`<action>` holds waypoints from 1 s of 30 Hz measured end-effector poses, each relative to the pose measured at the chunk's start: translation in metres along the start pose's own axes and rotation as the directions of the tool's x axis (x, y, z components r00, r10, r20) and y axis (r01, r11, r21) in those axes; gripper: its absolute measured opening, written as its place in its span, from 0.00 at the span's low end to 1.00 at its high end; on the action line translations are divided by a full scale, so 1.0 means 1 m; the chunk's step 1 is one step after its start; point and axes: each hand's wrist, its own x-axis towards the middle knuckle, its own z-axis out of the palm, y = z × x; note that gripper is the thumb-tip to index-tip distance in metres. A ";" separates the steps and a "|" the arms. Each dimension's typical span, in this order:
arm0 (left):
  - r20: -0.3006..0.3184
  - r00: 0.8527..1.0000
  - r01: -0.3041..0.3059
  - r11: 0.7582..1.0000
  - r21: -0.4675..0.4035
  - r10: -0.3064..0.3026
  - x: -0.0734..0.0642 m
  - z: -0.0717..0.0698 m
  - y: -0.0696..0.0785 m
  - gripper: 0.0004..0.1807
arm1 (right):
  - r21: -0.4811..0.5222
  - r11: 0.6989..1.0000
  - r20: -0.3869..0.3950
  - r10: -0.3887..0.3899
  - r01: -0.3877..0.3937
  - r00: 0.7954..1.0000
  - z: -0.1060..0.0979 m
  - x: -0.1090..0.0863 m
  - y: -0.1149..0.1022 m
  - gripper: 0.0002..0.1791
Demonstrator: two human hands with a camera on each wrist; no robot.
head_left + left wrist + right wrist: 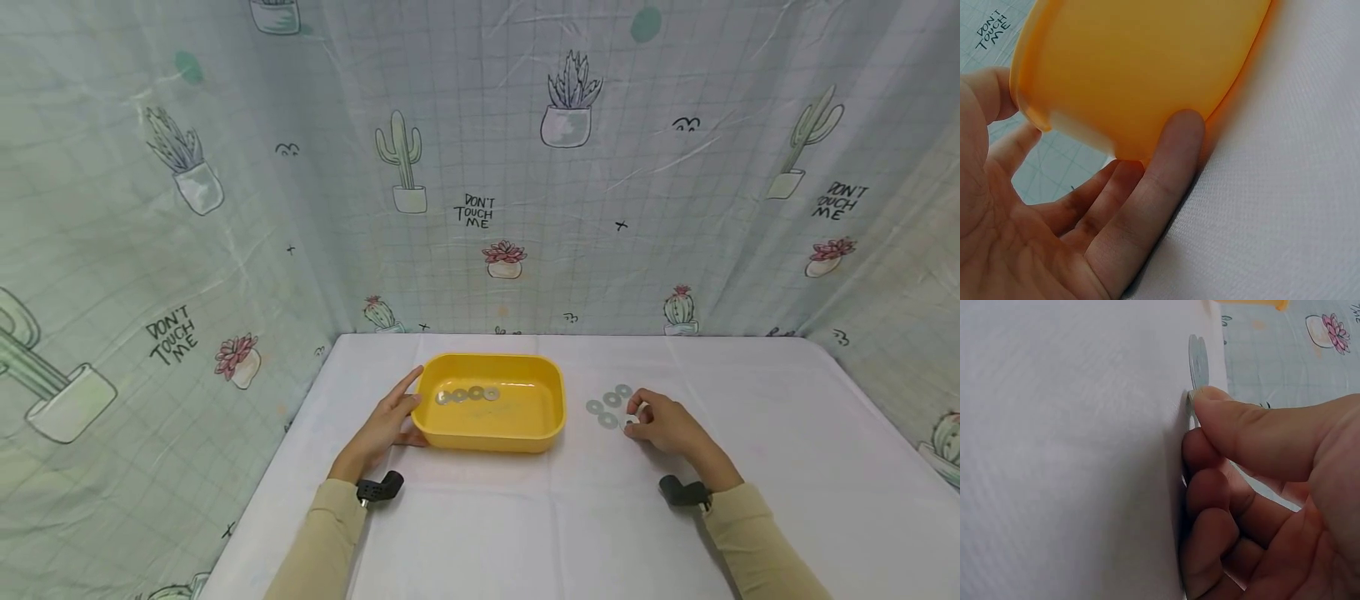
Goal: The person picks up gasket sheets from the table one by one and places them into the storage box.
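A yellow plastic tray [487, 443] stands on the white-covered table, with a row of several flat grey washers [460, 396] on its floor. My left hand [386, 425] holds the tray's left end, fingers spread about the rim and thumb against the front wall. In the left wrist view those fingers [1182, 134] touch the tray's yellow wall [1129, 69]. Right of the tray, my right hand [670, 425] pinches a washer [631, 422] low at the tabletop between thumb and fingertips. Its edge [1191, 397] shows by the thumb in the right wrist view.
Several loose washers [608, 420] lie on the white tablecloth [480, 533] between the tray and my right hand. A cactus-print curtain [600, 275] hangs behind the table and along both sides. Each wrist wears a black camera [682, 492].
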 end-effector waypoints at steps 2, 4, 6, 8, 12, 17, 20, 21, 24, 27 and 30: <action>-0.003 1.000 0.003 1.000 -0.002 -0.003 0.000 0.000 0.000 0.29 | 0.008 1.000 0.004 0.023 -0.023 1.000 0.000 0.001 0.001 0.14; -0.003 1.000 0.004 1.000 -0.002 -0.004 0.000 0.000 -0.001 0.29 | 0.017 0.999 0.006 0.046 -0.046 0.999 -0.002 0.001 0.000 0.13; -0.003 1.000 0.003 1.000 -0.005 -0.003 0.001 0.000 -0.001 0.28 | 0.031 0.997 0.006 0.067 -0.068 0.998 -0.003 0.001 -0.001 0.13; -0.003 1.000 -0.002 1.000 -0.005 0.002 0.001 0.000 -0.001 0.28 | 0.044 0.996 0.004 0.078 -0.078 0.997 -0.004 0.001 -0.001 0.13; 0.002 1.000 -0.004 1.000 -0.010 0.004 0.001 0.000 -0.002 0.28 | 0.074 0.994 -0.009 0.082 -0.081 0.997 -0.003 0.001 0.001 0.13; 0.019 1.000 -0.007 1.000 -0.019 0.007 0.000 -0.001 -0.002 0.28 | 0.132 0.989 -0.036 0.075 -0.070 0.997 -0.003 0.001 0.003 0.15; 0.028 1.000 -0.012 1.000 -0.026 0.013 0.000 -0.002 -0.003 0.28 | 0.155 0.986 -0.053 0.072 -0.063 0.996 -0.004 0.000 0.003 0.16; 0.032 0.999 -0.017 1.000 -0.025 0.018 0.000 -0.002 -0.003 0.29 | 0.162 0.985 -0.058 0.072 -0.062 0.996 -0.005 0.000 0.002 0.16; 0.039 0.999 -0.023 0.999 -0.022 0.024 0.001 -0.003 -0.002 0.29 | 0.176 0.983 -0.078 0.073 -0.058 0.994 -0.007 0.001 0.002 0.17; 0.044 0.999 -0.025 0.999 -0.019 0.026 0.001 -0.003 -0.002 0.29 | 0.198 0.979 -0.101 0.063 -0.042 0.993 -0.008 0.002 0.001 0.18; 0.047 0.998 -0.027 0.999 -0.021 0.028 0.001 -0.003 -0.001 0.29 | 0.229 0.973 -0.138 0.040 -0.007 0.990 -0.009 0.003 0.001 0.19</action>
